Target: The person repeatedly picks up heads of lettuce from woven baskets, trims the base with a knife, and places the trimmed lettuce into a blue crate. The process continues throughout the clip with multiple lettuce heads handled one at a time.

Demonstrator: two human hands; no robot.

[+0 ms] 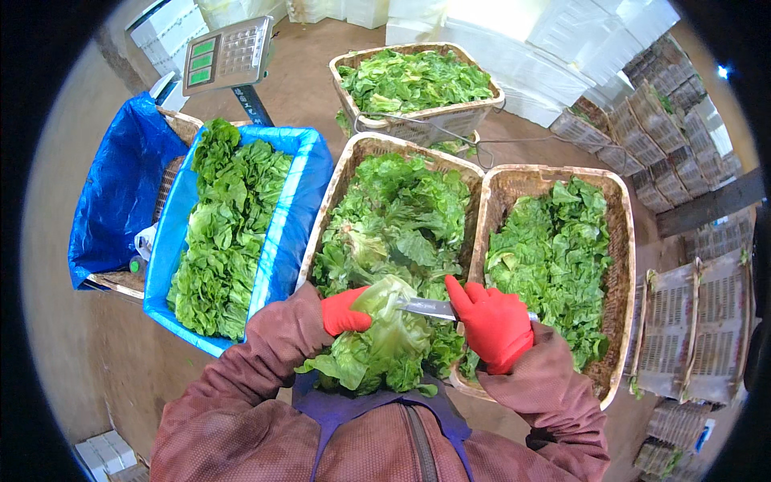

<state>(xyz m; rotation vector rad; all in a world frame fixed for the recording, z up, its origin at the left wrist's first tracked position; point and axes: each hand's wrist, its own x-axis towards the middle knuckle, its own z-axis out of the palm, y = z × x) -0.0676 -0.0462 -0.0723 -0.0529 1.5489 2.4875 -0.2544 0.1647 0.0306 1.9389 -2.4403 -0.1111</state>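
My left hand (346, 311), in a red glove, grips a head of leafy lettuce (391, 343) close in front of my purple apron. The lettuce's pale stem end points away from me, and its leaves hang toward my body. In my right hand (494, 322), also red-gloved, is a knife (429, 308); the index finger lies along the back of the blade. Its blade tip touches or overlaps the stem end; which one, I cannot tell. Just beyond both hands stands a plastic crate (346, 159) of loose lettuce heads (403, 211).
At right is a crate (623, 241) of packed lettuce. To the left, a blue-lined crate (313, 162) holds more lettuce, beside another blue-lined crate (120, 187). A digital scale (229, 55) stands behind. Farther back are a lettuce-filled crate (421, 123), white boxes (482, 60) and stacked crates (692, 325).
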